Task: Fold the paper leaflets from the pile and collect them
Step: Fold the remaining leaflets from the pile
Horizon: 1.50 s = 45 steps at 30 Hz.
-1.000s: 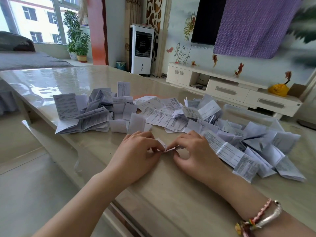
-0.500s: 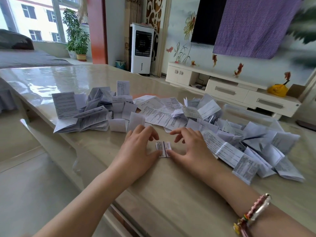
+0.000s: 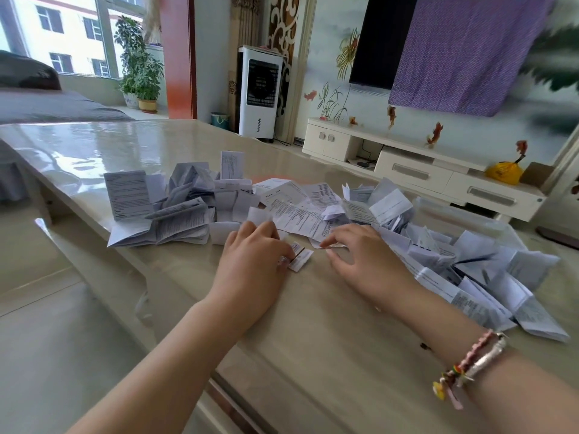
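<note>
A small folded leaflet [image 3: 301,259] lies on the beige table [image 3: 313,346] in front of me. My left hand [image 3: 253,264] pinches its left edge with thumb and curled fingers. My right hand [image 3: 360,261] is a little to the right, apart from that leaflet. Its fingers are spread loosely, with the fingertips at the edge of a flat printed leaflet [image 3: 300,219] in the loose pile [image 3: 470,264], which stretches right. A heap of folded leaflets [image 3: 175,214] sits to the left, behind my left hand.
The table's near-left edge [image 3: 175,311] drops to the floor beside my left forearm. A bracelet [image 3: 470,364] is on my right wrist. Beyond the table stand a white TV cabinet [image 3: 407,170] and an air cooler [image 3: 258,92].
Both hands were pressing the small leaflet between them. My right hand has since let go and moved right toward the pile, while my left hand keeps the leaflet.
</note>
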### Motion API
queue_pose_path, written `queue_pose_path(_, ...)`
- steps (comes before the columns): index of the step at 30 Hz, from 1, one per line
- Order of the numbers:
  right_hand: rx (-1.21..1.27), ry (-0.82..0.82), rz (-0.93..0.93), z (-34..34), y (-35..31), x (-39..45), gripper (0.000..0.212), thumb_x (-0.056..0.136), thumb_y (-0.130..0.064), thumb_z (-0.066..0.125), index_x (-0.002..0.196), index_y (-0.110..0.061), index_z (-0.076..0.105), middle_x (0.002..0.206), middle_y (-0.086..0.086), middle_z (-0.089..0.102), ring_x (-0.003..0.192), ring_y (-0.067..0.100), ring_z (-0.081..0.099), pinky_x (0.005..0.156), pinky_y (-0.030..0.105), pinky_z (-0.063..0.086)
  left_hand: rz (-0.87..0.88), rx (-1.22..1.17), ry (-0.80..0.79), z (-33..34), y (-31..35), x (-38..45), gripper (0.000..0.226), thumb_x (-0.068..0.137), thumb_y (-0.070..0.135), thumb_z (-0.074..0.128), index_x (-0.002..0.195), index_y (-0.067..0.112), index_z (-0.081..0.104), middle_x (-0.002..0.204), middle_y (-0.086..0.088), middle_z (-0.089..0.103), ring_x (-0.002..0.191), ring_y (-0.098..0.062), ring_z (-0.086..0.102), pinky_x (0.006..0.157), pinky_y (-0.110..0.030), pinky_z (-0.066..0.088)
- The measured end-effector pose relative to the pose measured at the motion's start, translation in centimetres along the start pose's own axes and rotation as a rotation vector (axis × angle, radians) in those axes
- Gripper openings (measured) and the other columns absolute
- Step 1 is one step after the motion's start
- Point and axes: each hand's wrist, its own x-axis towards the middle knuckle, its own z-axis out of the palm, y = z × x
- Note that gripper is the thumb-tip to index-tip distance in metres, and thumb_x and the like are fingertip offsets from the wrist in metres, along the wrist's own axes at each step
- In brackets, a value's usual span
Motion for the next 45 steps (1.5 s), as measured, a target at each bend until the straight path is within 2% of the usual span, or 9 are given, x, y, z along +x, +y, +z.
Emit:
queue_pose_path(5, -0.044, -0.264, 0.066, 1.8, -0.4, 3.8, 0.035, 0.101, -0.033, 0.038, 0.11, -0.017, 0.067, 0.139, 0.011, 0.048, 0.132, 0.029, 0.037, 0.105, 0.039, 0.033, 0.007, -0.05, -0.024, 0.3, 0.1, 0.4, 0.027, 0.089, 0.023, 0.058, 0.105, 0.04, 0.071, 0.094, 0.011, 0.048, 0.102, -0.016, 0.043, 0.079, -0.026, 0.022)
queue_pose_path(10, 0.004, -0.224, 0.15, 2.3, -0.4, 5.0, 0.037, 0.099, -0.026, 0.033, 0.062, -0.024, 0.038, 0.09, 0.011, 0.052, 0.096, 0.026, 0.05, 0.077, 0.032, 0.034, 0.032, -0.076, -0.092, 0.5, 0.0, 0.1, 0.029, 0.092, 0.031, 0.052, 0.111, 0.047, 0.067, 0.094, 0.014, 0.041, 0.106, -0.014, 0.042, 0.087, -0.027, 0.027)
queue_pose_path(13, -0.018, -0.184, 0.136, 1.8, -0.2, 4.3, 0.038, 0.1, -0.024, 0.033, 0.065, -0.027, 0.047, 0.09, 0.004, 0.053, 0.104, 0.028, 0.049, 0.081, 0.034, 0.036, -0.001, -0.026, -0.102, 0.4, -0.3, 0.0, 0.028, 0.093, 0.039, 0.049, 0.116, 0.048, 0.063, 0.098, 0.012, 0.04, 0.109, -0.015, 0.042, 0.095, -0.03, 0.031)
queue_pose_path(17, -0.017, -0.003, 0.069, 0.3, -0.2, 2.1, 0.033, 0.101, -0.022, 0.04, 0.124, -0.015, 0.063, 0.131, -0.008, 0.056, 0.115, 0.022, 0.037, 0.097, 0.029, 0.026, -0.043, 0.0, -0.078, 0.4, -0.5, 0.4, 0.028, 0.093, 0.04, 0.051, 0.117, 0.045, 0.064, 0.109, 0.01, 0.05, 0.111, -0.016, 0.044, 0.097, -0.03, 0.031)
queue_pose_path(28, 0.389, 0.142, -0.086, -1.1, 0.8, -4.1, 0.03, 0.085, 0.004, 0.062, 0.102, -0.018, 0.073, 0.104, -0.019, 0.067, 0.091, -0.004, 0.064, 0.075, 0.003, 0.04, -0.171, -0.197, 0.001, 0.4, -0.1, 0.2, 0.017, 0.081, 0.032, 0.066, 0.097, 0.026, 0.068, 0.096, 0.008, 0.062, 0.087, -0.018, 0.056, 0.079, -0.03, 0.045)
queue_pose_path(33, 0.409, 0.088, -0.07, -1.0, 1.8, -4.8, 0.02, 0.084, -0.01, 0.065, 0.087, -0.03, 0.062, 0.091, -0.02, 0.066, 0.077, 0.018, 0.061, 0.063, 0.027, 0.046, -0.17, -0.394, -0.066, 0.2, -1.1, -0.3, 0.064, 0.071, 0.022, 0.08, 0.129, 0.029, 0.053, 0.103, 0.014, 0.063, 0.091, -0.009, 0.059, 0.081, -0.029, 0.05)
queue_pose_path(37, 0.441, 0.035, -0.045, -0.6, 2.0, -4.6, 0.029, 0.083, -0.012, 0.07, 0.084, -0.029, 0.046, 0.092, -0.013, 0.066, 0.08, 0.012, 0.062, 0.067, 0.028, 0.048, -0.037, -0.44, -0.099, 0.5, -1.6, -0.5, 0.06, 0.074, 0.008, 0.078, 0.119, 0.04, 0.056, 0.108, 0.014, 0.056, 0.094, -0.007, 0.055, 0.082, -0.011, 0.043)
queue_pose_path(42, 0.292, -0.076, -0.029, -0.2, 2.2, -4.6, 0.037, 0.078, -0.036, 0.076, 0.1, -0.032, 0.046, 0.108, -0.02, 0.062, 0.099, 0.011, 0.061, 0.088, 0.035, 0.05, 0.123, -0.442, -0.08, 0.9, -1.0, -1.3, 0.042, 0.067, 0.013, 0.082, 0.093, 0.044, 0.071, 0.117, 0.022, 0.053, 0.11, -0.02, 0.054, 0.095, -0.041, 0.046)
queue_pose_path(45, 0.184, -0.051, -0.087, 0.1, 2.6, -4.6, 0.03, 0.081, -0.033, 0.072, 0.103, -0.032, 0.053, 0.122, -0.016, 0.059, 0.135, 0.009, 0.038, 0.112, 0.038, 0.028, 0.167, -0.352, -0.053, 0.8, -1.0, -1.5, 0.046, 0.068, 0.006, 0.076, 0.093, 0.045, 0.07, 0.103, 0.027, 0.058, 0.097, -0.012, 0.057, 0.087, -0.041, 0.048)
